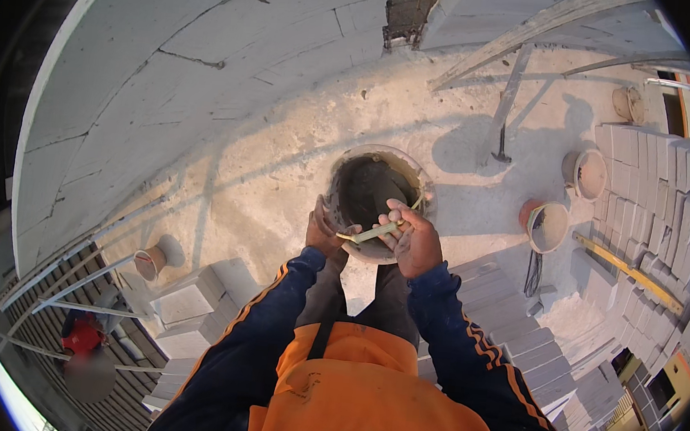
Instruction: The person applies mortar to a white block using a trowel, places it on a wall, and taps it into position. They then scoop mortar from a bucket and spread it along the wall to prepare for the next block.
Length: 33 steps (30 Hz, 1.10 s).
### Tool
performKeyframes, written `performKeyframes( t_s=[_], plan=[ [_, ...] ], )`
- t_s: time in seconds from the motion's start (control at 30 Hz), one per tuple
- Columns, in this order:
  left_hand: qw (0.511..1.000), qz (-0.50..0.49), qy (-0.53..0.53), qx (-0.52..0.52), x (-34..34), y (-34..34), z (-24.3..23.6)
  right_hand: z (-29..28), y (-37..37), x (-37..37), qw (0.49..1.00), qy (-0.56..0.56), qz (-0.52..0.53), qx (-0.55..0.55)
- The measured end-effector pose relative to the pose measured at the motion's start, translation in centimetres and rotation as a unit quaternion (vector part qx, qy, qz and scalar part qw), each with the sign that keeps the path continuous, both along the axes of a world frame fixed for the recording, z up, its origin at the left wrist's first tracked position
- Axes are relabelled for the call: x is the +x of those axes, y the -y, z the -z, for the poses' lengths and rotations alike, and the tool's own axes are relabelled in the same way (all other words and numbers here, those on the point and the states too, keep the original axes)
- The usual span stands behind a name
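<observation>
Fingers [396, 215] of the right hand [419, 245]: bent inward, closed around one slim, pale yellow strip [375, 233]. Fingers of the left hand [326, 229]: curled, at the strip's left end; I cannot tell from my remote view whether they pinch it or merely touch it. Strip: lying slantwise between both hands, above the near part of a round bucket's mouth; its exact kind I cannot make out.

Clothing, nearest me: one orange garment [362, 389]; two dark blue sleeves [240, 334] with orange stripes.

Bucket [433, 184]: one, pale-rimmed, directly beneath the hands, holding a dark grey, wet-looking mass [362, 186].

Blocks, near right: rows of pale grey blocks [508, 316], laid close together. Blocks, near left: a smaller pile [188, 299], in light and shadow.

Left side: one small reddish-brown pail [148, 263] on the pale floor [264, 159]; further left, one person in red [84, 332], beside a slatted surface.

Right side: one red bucket [530, 219]; just beyond it, one beige bucket [586, 172]; one yellow bar [629, 271] against tall stacked blocks [642, 172].

Far: one hammer-like tool [501, 155] on the floor, right of centre; slanting timbers [533, 37]; a cracked, pale grey wall [212, 48], far left.
</observation>
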<state>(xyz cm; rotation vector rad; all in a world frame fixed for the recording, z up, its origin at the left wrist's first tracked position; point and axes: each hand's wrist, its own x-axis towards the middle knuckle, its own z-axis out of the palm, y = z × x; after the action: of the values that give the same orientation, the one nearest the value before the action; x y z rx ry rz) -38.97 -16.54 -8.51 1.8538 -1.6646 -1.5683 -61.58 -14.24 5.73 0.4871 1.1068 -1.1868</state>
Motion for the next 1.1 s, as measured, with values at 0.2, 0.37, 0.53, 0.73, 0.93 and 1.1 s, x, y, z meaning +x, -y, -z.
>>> performKeyframes(
  t_s=[0.2, 0.37, 0.53, 0.73, 0.93, 1.1],
  plan=[
    [0.990, 0.083, 0.010, -0.112, -7.3, 0.9, -15.2, -9.1, -3.2, -7.2, 0.973, -0.070, 0.127, -0.178],
    [0.964, 0.148, -0.017, -0.220, -14.4, 0.7, -24.2, -8.4, -12.9, -5.8, 0.642, -0.668, -0.332, 0.177],
    [0.951, 0.145, -0.029, -0.272, -18.3, -0.2, -29.7, -5.2, -18.2, -3.5, 0.619, -0.649, -0.440, 0.056],
    [0.882, 0.153, -0.136, -0.425, -23.0, -2.2, -32.3, -4.6, -18.4, -8.0, 0.633, -0.653, -0.413, 0.038],
    [0.915, 0.178, -0.279, -0.231, -29.0, -3.4, -34.1, -10.0, -18.9, -17.4, 0.552, -0.694, -0.463, -0.014],
    [0.907, 0.194, -0.330, -0.174, -34.4, -1.5, -35.0, -16.8, -22.0, -24.4, 0.626, -0.677, -0.386, 0.042]
  ],
)
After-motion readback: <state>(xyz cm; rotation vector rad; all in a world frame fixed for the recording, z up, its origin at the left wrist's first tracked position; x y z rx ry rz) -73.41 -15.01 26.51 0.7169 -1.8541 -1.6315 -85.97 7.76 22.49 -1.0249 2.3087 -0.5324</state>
